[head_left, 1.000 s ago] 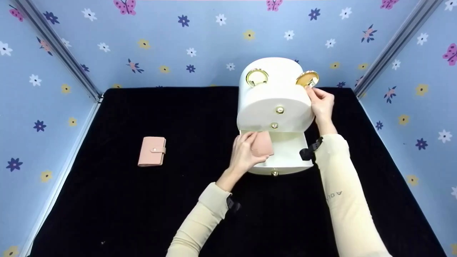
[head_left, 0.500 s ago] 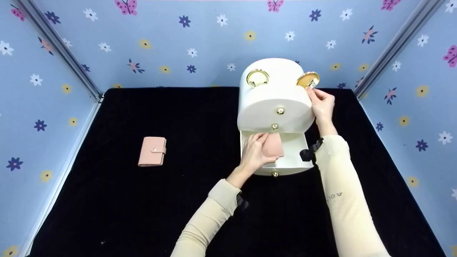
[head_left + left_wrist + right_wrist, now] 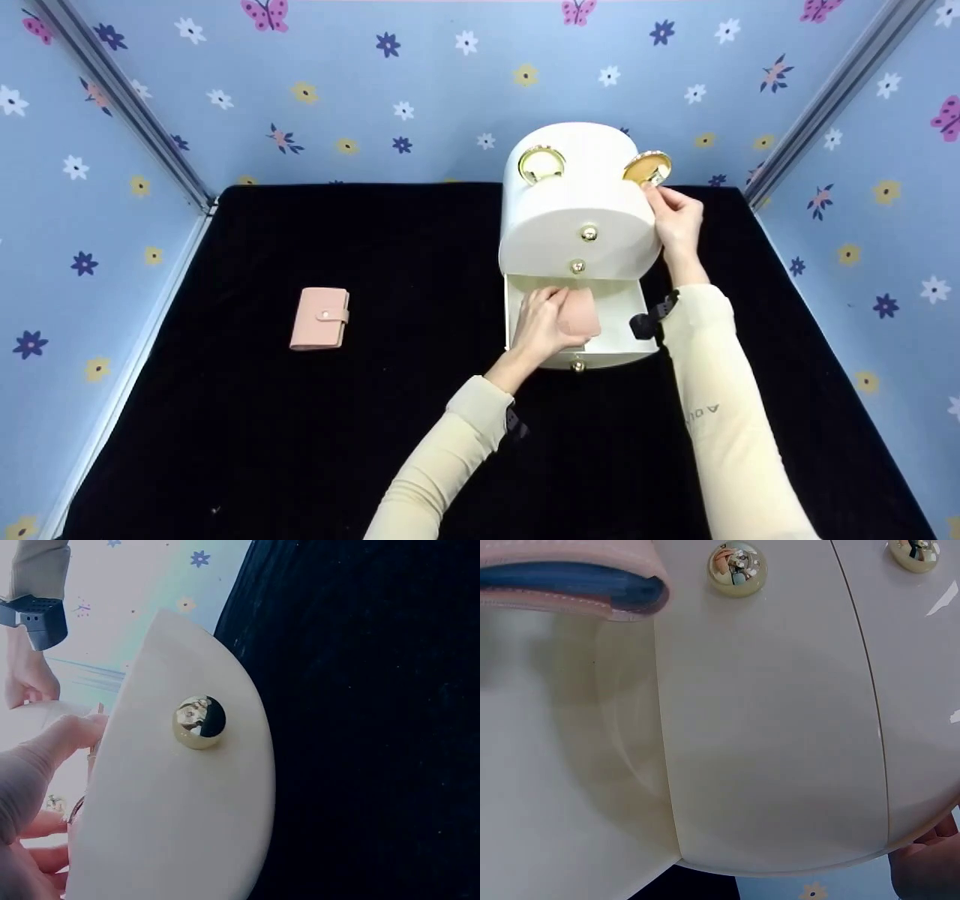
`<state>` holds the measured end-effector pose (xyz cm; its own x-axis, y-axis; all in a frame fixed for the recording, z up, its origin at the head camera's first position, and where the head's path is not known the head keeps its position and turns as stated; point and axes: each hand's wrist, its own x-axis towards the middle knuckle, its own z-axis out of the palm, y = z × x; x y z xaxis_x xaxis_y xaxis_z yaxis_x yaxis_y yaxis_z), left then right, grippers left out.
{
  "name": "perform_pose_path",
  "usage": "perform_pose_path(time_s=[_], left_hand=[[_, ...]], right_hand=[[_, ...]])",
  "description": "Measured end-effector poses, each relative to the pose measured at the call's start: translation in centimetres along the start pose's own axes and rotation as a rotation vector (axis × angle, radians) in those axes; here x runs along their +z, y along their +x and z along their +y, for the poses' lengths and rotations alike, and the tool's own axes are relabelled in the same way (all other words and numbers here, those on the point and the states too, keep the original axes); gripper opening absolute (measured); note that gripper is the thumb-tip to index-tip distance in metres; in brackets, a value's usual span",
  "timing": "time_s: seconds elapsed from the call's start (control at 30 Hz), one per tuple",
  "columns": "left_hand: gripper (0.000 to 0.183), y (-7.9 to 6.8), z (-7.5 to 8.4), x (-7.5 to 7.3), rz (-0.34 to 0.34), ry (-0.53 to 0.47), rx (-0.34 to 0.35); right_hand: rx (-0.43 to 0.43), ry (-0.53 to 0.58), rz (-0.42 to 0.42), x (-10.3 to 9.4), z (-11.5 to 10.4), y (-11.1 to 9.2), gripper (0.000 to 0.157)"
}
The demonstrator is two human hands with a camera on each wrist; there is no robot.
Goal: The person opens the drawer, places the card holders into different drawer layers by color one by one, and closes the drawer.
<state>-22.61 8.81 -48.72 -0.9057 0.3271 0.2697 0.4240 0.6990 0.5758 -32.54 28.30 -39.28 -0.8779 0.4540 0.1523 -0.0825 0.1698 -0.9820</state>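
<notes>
My left hand (image 3: 541,322) grips a pink wallet (image 3: 580,312) by its left side, inside the pulled-out bottom drawer (image 3: 621,304) of a white drawer box (image 3: 570,195). In the right wrist view the wallet (image 3: 574,574) shows stitched edges and a dark blue interior. A gold knob (image 3: 199,722) sits on the drawer front in the left wrist view, which hides part of the wallet. With thumb and curled fingers, my right hand (image 3: 679,217) holds the box's upper right edge, just below a round gold-rimmed piece (image 3: 646,168).
Another pink wallet (image 3: 320,319) with a snap strap lies on the black cloth (image 3: 405,450) at the left. A second gold-rimmed piece (image 3: 541,164) stands on the box's upper left. Flowered blue walls (image 3: 420,90) enclose the table. Both drawers above are shut.
My left hand has carried the pink wallet to the right and lower into the open drawer. My right hand stays at the box's edge.
</notes>
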Motion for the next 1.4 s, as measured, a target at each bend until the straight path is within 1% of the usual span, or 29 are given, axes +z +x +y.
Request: perform_pose_path(time_s=[0.1,0.23,0.43,0.53,0.67,0.77,0.87,0.97,1.13,1.4], left_hand=[[0.082,0.0,0.0,0.1,-0.023,0.003,-0.017],[0.076,-0.1,-0.1,0.0,-0.028,-0.037,-0.03],[0.063,-0.4,-0.4,-0.2,-0.006,-0.085,-0.025],[0.057,-0.6,-0.6,-0.3,0.015,-0.115,-0.017],[0.051,-1.0,-0.8,-0.8,0.027,-0.162,-0.039],[0.047,-1.2,-1.1,-1.2,0.038,-0.174,-0.055],[0.043,-1.4,-1.4,-1.6,0.074,-0.188,-0.046],[0.039,-1.5,-1.8,-2.1,0.125,-0.205,-0.022],[0.031,-1.9,-2.6,-2.9,0.199,-0.215,0.006],[0.026,-2.5,-4.1,-4.5,0.272,-0.221,-0.003]], right_hand=[[0.003,0.001,-0.002,0.0,0.0,-0.1,0.025],[0.012,0.004,-0.007,0.0,-0.1,-0.1,0.026],[0.007,-0.022,0.005,0.1,-0.1,0.0,0.028],[0.007,-0.029,0.008,0.1,0.0,0.0,0.029],[0.013,0.001,-0.001,0.1,-0.1,0.0,0.027],[0.012,0.018,-0.01,0.1,-0.2,0.0,0.026],[0.017,0.01,-0.005,0.0,-0.1,0.0,0.024],[0.026,-0.004,0.005,0.1,0.0,0.1,0.024],[0.032,-0.021,0.005,0.2,0.0,0.0,0.027],[0.038,-0.041,0.01,0.1,-0.1,0.0,0.028]])
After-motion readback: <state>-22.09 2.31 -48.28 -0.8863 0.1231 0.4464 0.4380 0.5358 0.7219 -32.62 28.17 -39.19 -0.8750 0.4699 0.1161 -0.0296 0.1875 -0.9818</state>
